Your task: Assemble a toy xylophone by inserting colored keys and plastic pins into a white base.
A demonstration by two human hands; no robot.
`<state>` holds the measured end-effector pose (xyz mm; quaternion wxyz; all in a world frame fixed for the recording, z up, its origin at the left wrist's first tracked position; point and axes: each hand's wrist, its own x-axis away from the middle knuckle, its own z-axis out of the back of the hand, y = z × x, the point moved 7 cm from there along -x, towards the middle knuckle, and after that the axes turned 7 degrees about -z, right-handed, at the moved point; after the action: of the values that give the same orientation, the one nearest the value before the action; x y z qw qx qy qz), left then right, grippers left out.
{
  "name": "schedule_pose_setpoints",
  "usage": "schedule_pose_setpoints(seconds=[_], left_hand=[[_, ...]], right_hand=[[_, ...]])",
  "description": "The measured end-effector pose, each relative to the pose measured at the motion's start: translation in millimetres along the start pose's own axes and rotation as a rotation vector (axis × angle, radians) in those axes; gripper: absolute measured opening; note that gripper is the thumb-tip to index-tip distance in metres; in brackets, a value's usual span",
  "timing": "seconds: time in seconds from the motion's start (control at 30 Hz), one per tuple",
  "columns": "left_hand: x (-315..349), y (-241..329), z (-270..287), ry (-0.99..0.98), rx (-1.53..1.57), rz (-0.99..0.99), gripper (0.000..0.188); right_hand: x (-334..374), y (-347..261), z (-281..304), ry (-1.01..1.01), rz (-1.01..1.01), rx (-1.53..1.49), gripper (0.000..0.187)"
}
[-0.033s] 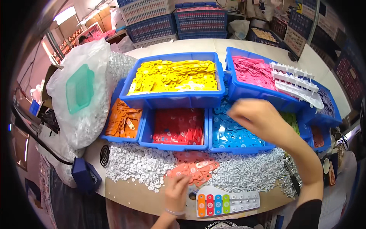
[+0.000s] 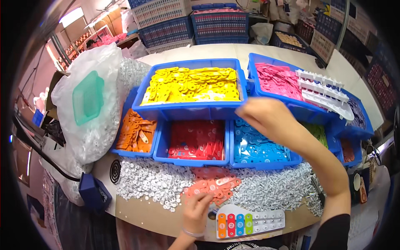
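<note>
I find the white board (image 2: 253, 223) at the front edge of the tabletop (image 2: 143, 214), presumably for easy reach. Left hand (image 2: 196, 213): fingers bent by coral strips (image 2: 219, 188). Right hand (image 2: 260, 114): blurred. I cannot tell either grip.

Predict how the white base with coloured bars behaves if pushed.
The white base likely slides rather than tips, lying flat and broad on the bench. Probably stiff: it looks like moulded plastic. Weight may favour the left end, where the four coloured bars sit.

The coral strips (image 2: 221, 194) look smooth plastic, the pins (image 2: 271, 189) shiny metal.
</note>
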<state>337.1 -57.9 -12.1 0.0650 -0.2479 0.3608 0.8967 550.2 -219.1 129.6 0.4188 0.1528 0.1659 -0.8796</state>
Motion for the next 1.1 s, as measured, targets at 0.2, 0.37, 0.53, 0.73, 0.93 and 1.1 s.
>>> schedule_pose_setpoints(seconds=[0.2, 0.37, 0.53, 0.73, 0.93, 1.1], left_hand=[[8.0, 2.1, 1.7, 0.001, 0.034, -0.064, 0.027], [27.3, -15.6, 19.2, 0.021, 0.005, 0.060, 0.028], [28.9, -17.7, 14.5, -0.011, 0.031, 0.053, 0.029], [19.1, -9.4, 3.0, 0.025, 0.046, 0.031, 0.024], [34.8, 28.2, -7.8, -0.063, 0.300, 0.057, 0.023], [48.2, 85.0, -57.6, -0.312, 0.403, -0.161, 0.035]], right_hand=[[-151.6, 100.9, -124.3, 0.000, -0.237, 0.070, 0.026], [-168.0, 121.3, -175.5, -0.565, -0.466, -0.327, 0.039], [-154.8, 137.2, -146.2, -0.220, -0.613, -0.783, 0.020], [-50.8, 48.1, -66.5, -0.055, -0.559, -1.135, 0.026], [158.7, -21.2, -45.3, -0.217, -0.526, -0.721, 0.017], [305.6, -12.8, -61.8, -0.322, -1.235, -1.207, 0.021]])
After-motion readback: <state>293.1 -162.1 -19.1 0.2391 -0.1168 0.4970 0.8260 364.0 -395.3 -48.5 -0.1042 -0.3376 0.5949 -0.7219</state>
